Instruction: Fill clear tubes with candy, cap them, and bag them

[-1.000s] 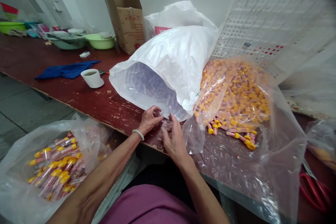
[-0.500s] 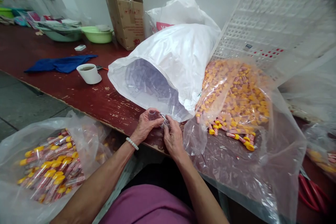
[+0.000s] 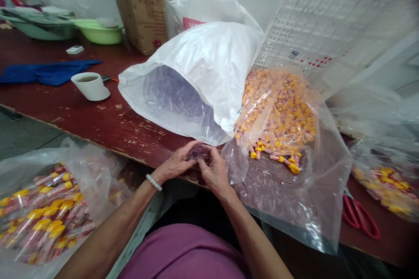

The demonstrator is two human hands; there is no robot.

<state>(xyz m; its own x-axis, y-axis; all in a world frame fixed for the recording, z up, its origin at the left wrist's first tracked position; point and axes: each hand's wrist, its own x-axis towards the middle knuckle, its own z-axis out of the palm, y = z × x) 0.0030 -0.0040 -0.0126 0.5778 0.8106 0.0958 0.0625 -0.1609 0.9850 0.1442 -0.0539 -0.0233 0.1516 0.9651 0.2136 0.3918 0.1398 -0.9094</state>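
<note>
We have a clear tube [image 3: 195, 154] between our hands, just in front of the open mouth of the white sack [image 3: 212, 56] and over the near edge of the red table [image 3: 111, 117]; its round end shows between our fingers. Our left hand [image 3: 175, 164] closes fingers and thumb on it from one side, and our right hand [image 3: 216, 173] curls its fingers against it from the other. Half a second ago the round end was up by our left fingers; now it lies lower, between both hands. We cannot tell whether more than one piece is in our grasp.

Clear tubes [image 3: 176, 96] fill the sack. To its right, a clear bag [image 3: 281, 196] holds many yellow-capped tubes [image 3: 278, 113], some lying at its opening. Below the table edge at left, another bag [image 3: 93, 165] holds more capped tubes.

Our view has turned rightward: the white cup [image 3: 93, 88] and blue cloth [image 3: 52, 73] now show farther left, and the red-handled scissors [image 3: 360, 218] show more fully near the right end.
</note>
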